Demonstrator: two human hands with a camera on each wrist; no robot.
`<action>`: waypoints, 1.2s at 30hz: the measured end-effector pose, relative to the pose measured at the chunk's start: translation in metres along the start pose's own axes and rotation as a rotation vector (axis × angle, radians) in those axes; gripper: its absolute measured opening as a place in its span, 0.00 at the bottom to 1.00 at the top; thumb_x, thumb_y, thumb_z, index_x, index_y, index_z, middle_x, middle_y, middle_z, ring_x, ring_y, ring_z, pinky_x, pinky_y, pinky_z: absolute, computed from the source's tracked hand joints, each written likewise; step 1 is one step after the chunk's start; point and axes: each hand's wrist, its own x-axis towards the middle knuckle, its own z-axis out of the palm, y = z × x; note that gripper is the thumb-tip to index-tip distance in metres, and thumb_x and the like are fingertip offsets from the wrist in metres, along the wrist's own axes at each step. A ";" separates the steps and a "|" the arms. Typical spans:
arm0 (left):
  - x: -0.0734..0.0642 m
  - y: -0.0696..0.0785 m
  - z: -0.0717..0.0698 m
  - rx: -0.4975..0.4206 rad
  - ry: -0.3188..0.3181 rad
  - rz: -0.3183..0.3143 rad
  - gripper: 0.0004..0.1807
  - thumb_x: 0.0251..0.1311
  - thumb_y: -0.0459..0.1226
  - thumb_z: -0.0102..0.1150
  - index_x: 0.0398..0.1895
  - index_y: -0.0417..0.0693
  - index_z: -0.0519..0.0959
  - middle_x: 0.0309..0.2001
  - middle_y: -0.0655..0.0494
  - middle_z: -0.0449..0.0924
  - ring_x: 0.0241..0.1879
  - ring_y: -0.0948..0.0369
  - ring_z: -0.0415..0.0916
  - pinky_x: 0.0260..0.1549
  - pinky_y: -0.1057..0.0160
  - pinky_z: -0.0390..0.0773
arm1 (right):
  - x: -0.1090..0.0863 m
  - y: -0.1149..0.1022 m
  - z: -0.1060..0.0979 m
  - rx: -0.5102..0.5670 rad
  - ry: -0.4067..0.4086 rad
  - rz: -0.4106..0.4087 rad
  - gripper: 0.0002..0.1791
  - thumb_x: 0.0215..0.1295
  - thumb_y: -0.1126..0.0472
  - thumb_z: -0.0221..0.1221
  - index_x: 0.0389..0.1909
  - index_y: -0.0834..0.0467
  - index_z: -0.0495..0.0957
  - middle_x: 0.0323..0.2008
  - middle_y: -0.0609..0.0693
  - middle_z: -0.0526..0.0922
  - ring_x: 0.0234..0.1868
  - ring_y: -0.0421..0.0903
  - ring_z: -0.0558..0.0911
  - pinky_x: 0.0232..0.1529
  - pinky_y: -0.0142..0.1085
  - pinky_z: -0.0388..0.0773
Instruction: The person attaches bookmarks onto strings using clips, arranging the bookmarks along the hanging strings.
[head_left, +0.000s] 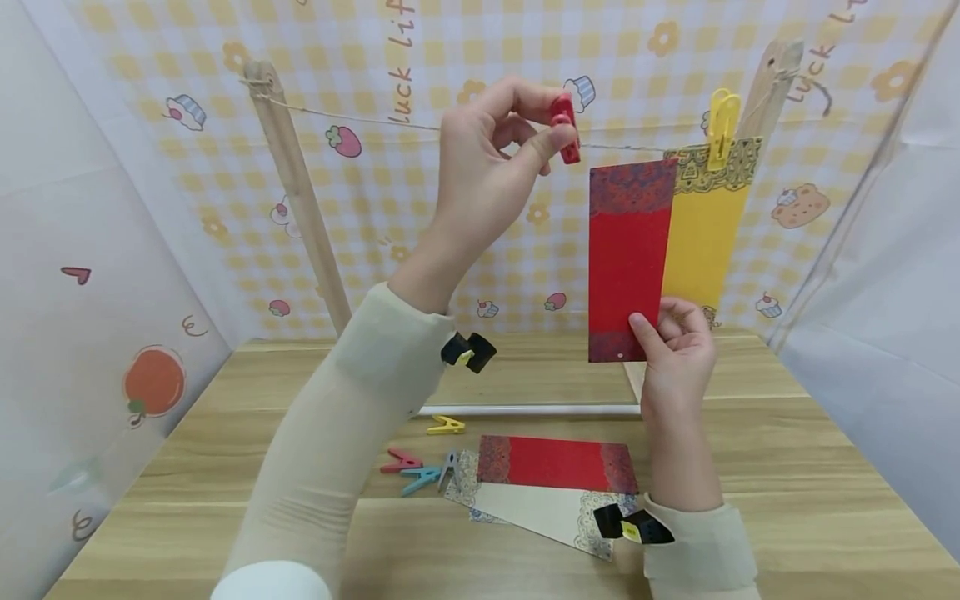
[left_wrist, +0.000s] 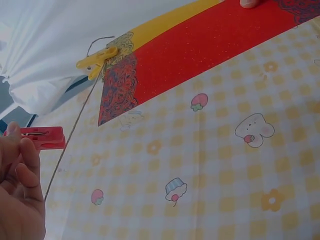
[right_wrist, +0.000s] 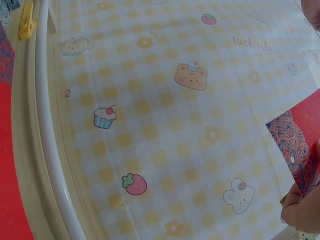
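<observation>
My left hand (head_left: pixel 491 158) pinches a red clothespin (head_left: pixel 566 129) between thumb and fingers, up by the string (head_left: pixel 360 119). In the left wrist view the tip of this clothespin (left_wrist: pixel 47 137) is right at the string. Lower on the right, my right hand (head_left: pixel 678 358) holds a red card (head_left: pixel 630 258) near its lower right edge, thumb in front. The card stands upright with its patterned top close to the string, overlapping a yellow card (head_left: pixel 701 242). That yellow card hangs from the string under a yellow clothespin (head_left: pixel 722 129).
Wooden posts (head_left: pixel 300 192) carry the string, with a white rod (head_left: pixel 525 410) low between them. On the table lie another red card (head_left: pixel 555 463), cream patterned cards (head_left: pixel 540 508), a yellow clothespin (head_left: pixel 447 426), and pink (head_left: pixel 401 461), blue (head_left: pixel 422 478) and grey clothespins (head_left: pixel 448 469). A checked cloth hangs behind.
</observation>
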 end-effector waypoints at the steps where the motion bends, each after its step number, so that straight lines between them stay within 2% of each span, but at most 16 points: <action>1: 0.001 0.000 0.001 -0.006 0.007 -0.005 0.08 0.58 0.27 0.66 0.39 0.31 0.82 0.38 0.42 0.85 0.23 0.58 0.75 0.29 0.66 0.77 | 0.000 0.000 0.000 -0.001 -0.003 -0.004 0.11 0.60 0.76 0.63 0.38 0.57 0.78 0.34 0.47 0.89 0.36 0.41 0.86 0.40 0.28 0.84; 7: 0.006 -0.001 0.008 -0.036 0.027 -0.031 0.08 0.58 0.27 0.66 0.39 0.31 0.82 0.38 0.42 0.84 0.23 0.58 0.74 0.29 0.66 0.77 | -0.001 0.002 0.001 0.018 -0.019 -0.026 0.11 0.61 0.76 0.62 0.37 0.58 0.77 0.34 0.47 0.89 0.35 0.41 0.86 0.39 0.29 0.84; 13: 0.010 0.000 0.017 -0.014 -0.014 -0.005 0.08 0.59 0.28 0.66 0.40 0.32 0.82 0.38 0.43 0.84 0.24 0.58 0.75 0.30 0.65 0.78 | -0.001 0.001 0.004 0.029 -0.009 -0.026 0.11 0.60 0.76 0.63 0.37 0.58 0.77 0.34 0.48 0.89 0.35 0.41 0.86 0.40 0.29 0.84; 16: 0.012 -0.002 0.021 -0.020 -0.013 0.016 0.08 0.59 0.27 0.65 0.40 0.30 0.81 0.37 0.42 0.83 0.22 0.56 0.73 0.28 0.64 0.77 | -0.001 0.001 0.004 0.031 -0.011 -0.026 0.11 0.60 0.77 0.62 0.37 0.58 0.77 0.33 0.48 0.89 0.35 0.41 0.86 0.39 0.29 0.84; 23: 0.015 -0.003 0.031 -0.053 -0.004 -0.087 0.07 0.59 0.27 0.64 0.39 0.31 0.81 0.35 0.44 0.82 0.17 0.56 0.68 0.25 0.65 0.75 | -0.001 0.002 0.004 0.030 -0.011 -0.022 0.11 0.60 0.76 0.62 0.37 0.58 0.77 0.33 0.47 0.89 0.35 0.41 0.86 0.39 0.29 0.84; 29: 0.016 -0.004 0.039 -0.013 -0.026 -0.116 0.07 0.60 0.29 0.65 0.39 0.33 0.82 0.34 0.47 0.82 0.17 0.56 0.71 0.24 0.65 0.77 | 0.001 0.002 0.004 0.033 -0.008 -0.016 0.11 0.60 0.76 0.63 0.37 0.58 0.77 0.34 0.48 0.89 0.37 0.41 0.86 0.40 0.29 0.84; 36: 0.013 -0.005 0.046 0.008 -0.049 -0.129 0.07 0.60 0.30 0.65 0.40 0.35 0.83 0.34 0.48 0.82 0.17 0.56 0.69 0.21 0.66 0.73 | 0.001 0.002 0.004 0.034 -0.008 -0.004 0.10 0.61 0.75 0.63 0.38 0.58 0.77 0.35 0.48 0.89 0.37 0.42 0.86 0.41 0.30 0.85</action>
